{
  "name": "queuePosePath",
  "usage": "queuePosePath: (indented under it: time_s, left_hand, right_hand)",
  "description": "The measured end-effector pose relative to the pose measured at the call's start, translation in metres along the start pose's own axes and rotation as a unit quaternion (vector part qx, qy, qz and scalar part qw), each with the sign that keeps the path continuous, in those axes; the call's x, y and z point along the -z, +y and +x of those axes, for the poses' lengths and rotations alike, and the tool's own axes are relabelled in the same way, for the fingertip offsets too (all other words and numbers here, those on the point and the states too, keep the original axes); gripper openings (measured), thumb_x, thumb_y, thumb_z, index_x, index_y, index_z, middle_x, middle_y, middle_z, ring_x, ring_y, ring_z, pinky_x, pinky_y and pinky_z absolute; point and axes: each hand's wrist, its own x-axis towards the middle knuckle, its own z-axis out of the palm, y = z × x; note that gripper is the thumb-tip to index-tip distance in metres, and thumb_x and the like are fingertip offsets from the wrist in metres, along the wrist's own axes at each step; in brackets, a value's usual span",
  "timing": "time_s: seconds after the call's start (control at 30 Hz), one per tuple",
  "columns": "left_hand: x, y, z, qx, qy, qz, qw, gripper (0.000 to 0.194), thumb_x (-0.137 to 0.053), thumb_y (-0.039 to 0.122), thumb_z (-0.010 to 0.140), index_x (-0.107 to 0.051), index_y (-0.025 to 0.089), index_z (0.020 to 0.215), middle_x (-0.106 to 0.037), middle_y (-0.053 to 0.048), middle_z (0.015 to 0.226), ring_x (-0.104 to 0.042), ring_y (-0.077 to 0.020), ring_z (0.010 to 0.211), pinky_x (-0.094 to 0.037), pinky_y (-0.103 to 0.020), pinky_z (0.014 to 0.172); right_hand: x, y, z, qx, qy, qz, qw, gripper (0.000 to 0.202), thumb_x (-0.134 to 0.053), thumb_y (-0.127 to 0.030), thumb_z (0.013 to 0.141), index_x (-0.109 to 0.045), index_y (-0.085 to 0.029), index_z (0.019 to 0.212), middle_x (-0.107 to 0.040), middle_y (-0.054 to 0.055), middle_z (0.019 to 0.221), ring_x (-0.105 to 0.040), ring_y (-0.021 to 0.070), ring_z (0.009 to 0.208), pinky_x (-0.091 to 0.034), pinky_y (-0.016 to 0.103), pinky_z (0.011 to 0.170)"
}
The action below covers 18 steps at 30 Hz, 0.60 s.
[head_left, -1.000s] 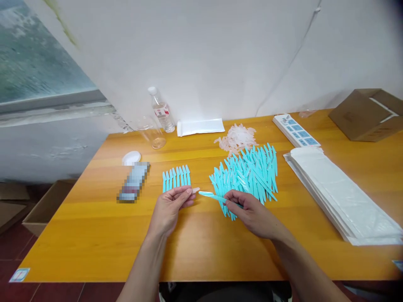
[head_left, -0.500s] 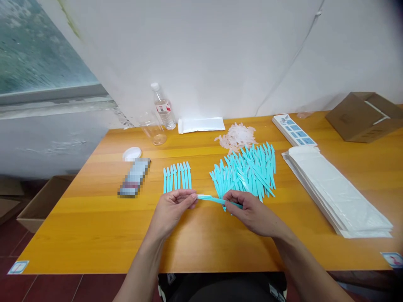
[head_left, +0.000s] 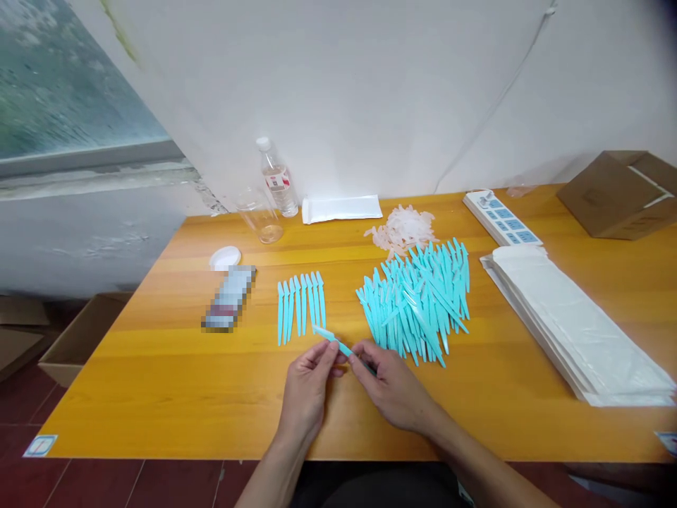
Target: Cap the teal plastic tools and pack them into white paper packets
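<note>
The left hand (head_left: 314,381) is gripping a turquoise piece (head_left: 343,348) between thumb and fingers, and the right hand (head_left: 390,384) is closing on its other end. This piece is slanting just off the near left side of the turquoise pile (head_left: 417,303), its pale tip pointing away from the pile.

A second ago the left hand was holding a small translucent cover just off the tip; now a pale layer is showing there, and the left fingers are pinching farther along the piece. The right hand is now sitting nearer the person, clear of the pile's near edge, which it was overlapping.

Left of the pile, a row of turquoise pieces (head_left: 302,305) is lying side by side, its near ends now showing where the left hand was hiding them. Translucent covers (head_left: 405,227) are lying heaped just behind the pile, and white packets (head_left: 576,324) are lying stacked to its right.
</note>
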Motion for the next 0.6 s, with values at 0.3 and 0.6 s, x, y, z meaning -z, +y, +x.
queuePosePath:
  time_s: [0.3, 0.6]
  left_hand:
    - [0.089, 0.06, 0.082, -0.138, 0.254, 0.357, 0.888, 0.043, -0.069, 0.052, 0.074, -0.078, 0.015, 0.094, -0.077, -0.007, 0.084, -0.069, -0.0235, 0.079, -0.05, -0.03, 0.071]
    - [0.085, 0.057, 0.094, -0.162, 0.277, 0.542, 0.776, 0.034, -0.058, 0.051, 0.082, -0.078, 0.024, 0.089, -0.077, -0.005, 0.082, -0.071, -0.0259, 0.083, -0.047, -0.033, 0.074]
  right_hand:
    - [-0.017, 0.007, -0.01, 0.022, -0.017, -0.108, 0.994, 0.024, -0.051, -0.035, 0.095, -0.063, -0.02, 0.082, -0.061, -0.002, 0.066, -0.053, 0.0118, 0.06, -0.031, 0.024, 0.058]
    - [-0.021, 0.012, -0.01, 0.028, -0.02, -0.131, 0.991, 0.023, -0.049, -0.033, 0.095, -0.063, -0.02, 0.082, -0.065, 0.0, 0.071, -0.059, 0.0128, 0.065, -0.033, 0.025, 0.06]
